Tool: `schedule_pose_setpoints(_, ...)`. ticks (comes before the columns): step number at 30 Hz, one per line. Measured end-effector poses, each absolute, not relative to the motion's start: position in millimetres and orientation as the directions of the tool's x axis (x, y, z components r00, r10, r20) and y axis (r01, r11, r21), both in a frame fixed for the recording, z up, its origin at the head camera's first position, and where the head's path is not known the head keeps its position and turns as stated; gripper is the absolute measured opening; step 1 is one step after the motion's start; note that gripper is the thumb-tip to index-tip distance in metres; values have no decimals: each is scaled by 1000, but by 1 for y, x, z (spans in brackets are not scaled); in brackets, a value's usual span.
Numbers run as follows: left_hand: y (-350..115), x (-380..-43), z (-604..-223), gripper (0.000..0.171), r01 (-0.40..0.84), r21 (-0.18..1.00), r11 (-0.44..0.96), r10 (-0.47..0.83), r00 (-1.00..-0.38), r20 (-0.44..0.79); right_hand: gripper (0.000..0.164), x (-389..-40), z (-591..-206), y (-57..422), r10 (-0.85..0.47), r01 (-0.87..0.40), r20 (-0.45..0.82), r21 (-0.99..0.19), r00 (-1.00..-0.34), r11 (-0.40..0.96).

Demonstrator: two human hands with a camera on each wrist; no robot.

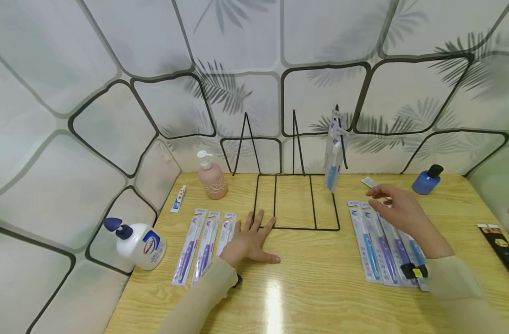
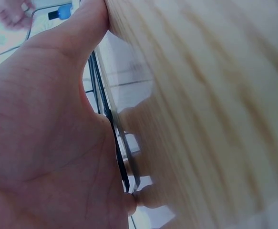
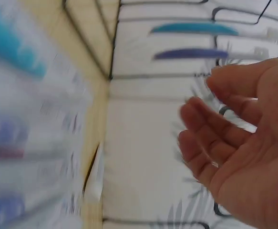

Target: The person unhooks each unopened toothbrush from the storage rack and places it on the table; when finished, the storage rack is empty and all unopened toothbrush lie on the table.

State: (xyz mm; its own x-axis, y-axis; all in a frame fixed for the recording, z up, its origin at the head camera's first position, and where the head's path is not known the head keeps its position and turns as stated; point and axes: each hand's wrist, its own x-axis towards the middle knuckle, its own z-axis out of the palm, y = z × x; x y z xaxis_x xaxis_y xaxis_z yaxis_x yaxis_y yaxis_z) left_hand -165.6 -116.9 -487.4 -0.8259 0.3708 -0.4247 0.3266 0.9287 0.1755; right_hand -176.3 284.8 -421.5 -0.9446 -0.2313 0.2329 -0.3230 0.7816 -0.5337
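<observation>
My left hand [image 1: 249, 243] rests on the wooden table with fingers spread, its fingertips at the front left corner of a black wire rack [image 1: 298, 228]. Beside it lie three packaged toothbrushes [image 1: 187, 250] with purple handles, one partly covered by that hand. At the right, my right hand [image 1: 398, 211] hovers over the far end of a row of several packaged toothbrushes [image 1: 369, 250], blue and purple. Its fingers are loosely bent with nothing between them, as the right wrist view shows. Packaged toothbrushes [image 1: 333, 169] hang from the rack's right prong; a teal one [image 3: 193, 28] and a purple one [image 3: 191, 54] show in the right wrist view.
A pink pump bottle [image 1: 213, 182] and a small toothpaste tube [image 1: 178, 199] stand and lie at the back left, near a white pump bottle [image 1: 143, 248]. A blue bottle [image 1: 425, 182] stands back right. Along the right edge lies a black box [image 1: 502, 250].
</observation>
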Motion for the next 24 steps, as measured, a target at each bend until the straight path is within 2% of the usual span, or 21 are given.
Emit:
schedule_pose_setpoints(5, -118, -166, -488, 117, 325, 189, 927, 376, -825, -422, 29, -190, -414, 243, -278, -460, 370, -642, -887, 613)
schedule_pose_setpoints(10, -119, -166, -491, 117, 324, 192, 926, 376, -825, -422, 33, -203, -411, 217, -266, -471, 389, -707, -882, 527)
schedule_pose_setpoints(15, -119, -166, -493, 117, 325, 190, 926, 376, -825, -422, 33, -211, -414, 206, -236, -461, 397, -734, -887, 499)
schedule_pose_setpoints(24, -120, -166, -494, 118, 331, 175, 927, 374, -830, -415, 29, -209, -413, 205, -182, -437, 407, -719, -895, 541)
